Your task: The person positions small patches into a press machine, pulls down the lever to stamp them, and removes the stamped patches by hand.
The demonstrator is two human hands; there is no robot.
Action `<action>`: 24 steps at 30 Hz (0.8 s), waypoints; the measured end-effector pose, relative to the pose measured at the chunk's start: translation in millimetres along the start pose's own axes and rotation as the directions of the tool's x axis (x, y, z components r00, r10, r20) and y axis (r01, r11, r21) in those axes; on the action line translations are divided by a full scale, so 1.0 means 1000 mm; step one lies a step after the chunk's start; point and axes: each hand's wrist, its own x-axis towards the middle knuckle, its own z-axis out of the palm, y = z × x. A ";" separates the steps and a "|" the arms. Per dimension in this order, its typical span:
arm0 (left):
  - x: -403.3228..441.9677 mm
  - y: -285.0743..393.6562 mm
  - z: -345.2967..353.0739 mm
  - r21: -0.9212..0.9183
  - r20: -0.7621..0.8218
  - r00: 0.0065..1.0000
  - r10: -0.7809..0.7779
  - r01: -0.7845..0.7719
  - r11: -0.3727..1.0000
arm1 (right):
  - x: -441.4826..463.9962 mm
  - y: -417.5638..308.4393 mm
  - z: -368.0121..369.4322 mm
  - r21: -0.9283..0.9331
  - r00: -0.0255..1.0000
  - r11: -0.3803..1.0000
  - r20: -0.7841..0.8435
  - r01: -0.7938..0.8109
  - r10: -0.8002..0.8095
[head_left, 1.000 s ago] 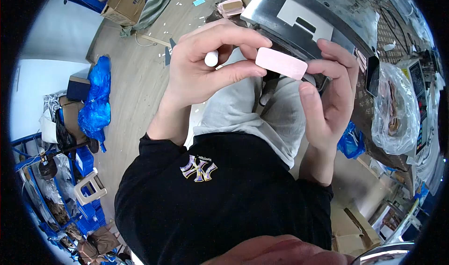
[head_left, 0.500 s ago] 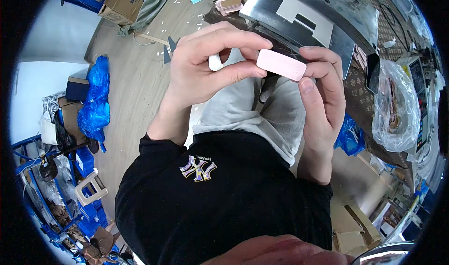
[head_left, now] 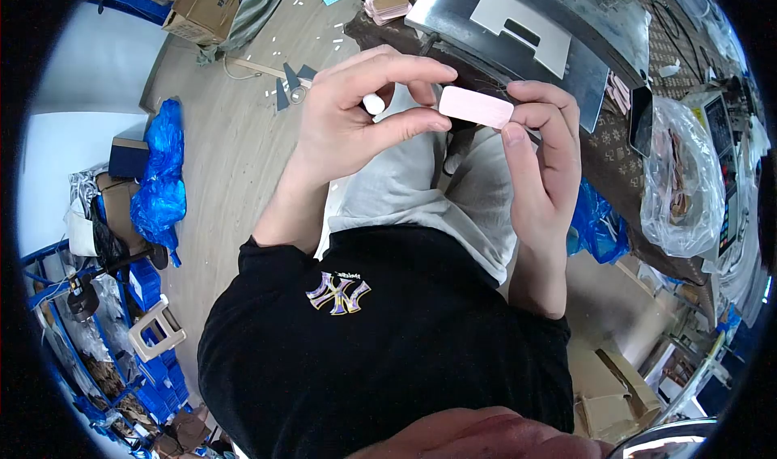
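Note:
A pink rounded-rectangular block is held up in front of my lap. The thumb and fingers of my right hand pinch its right end. My left hand is at the block's left end, its thumb tip by the lower corner and its index fingertip raised just above. Tucked in the curled fingers of the left hand is a white stick with a rounded end; the rest of it is hidden. I cannot tell whether the left fingertips touch the block.
Ahead stands a metal machine with a pale slotted plate. A stack of pink pieces lies left of it. To the right are a phone and a clear plastic bag. A beige stool stands at left.
The right hand and block have moved slightly left and up. The left index fingertip has lifted a little away from the block. The whole view has shifted slightly.

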 end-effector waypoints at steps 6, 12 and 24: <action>-0.015 -0.020 0.011 -0.337 0.044 0.941 -0.335 0.329 0.882 | 0.000 0.014 0.003 -0.128 1.000 0.992 0.014 0.012 -0.010; -0.017 -0.023 0.014 -0.499 0.121 0.888 -0.444 0.441 0.746 | 0.002 0.020 0.006 -0.178 0.999 0.983 0.004 0.040 -0.040; -0.017 -0.024 0.017 -0.501 0.139 0.882 -0.451 0.455 0.736 | 0.001 0.022 0.007 -0.192 0.999 0.981 0.013 0.033 -0.031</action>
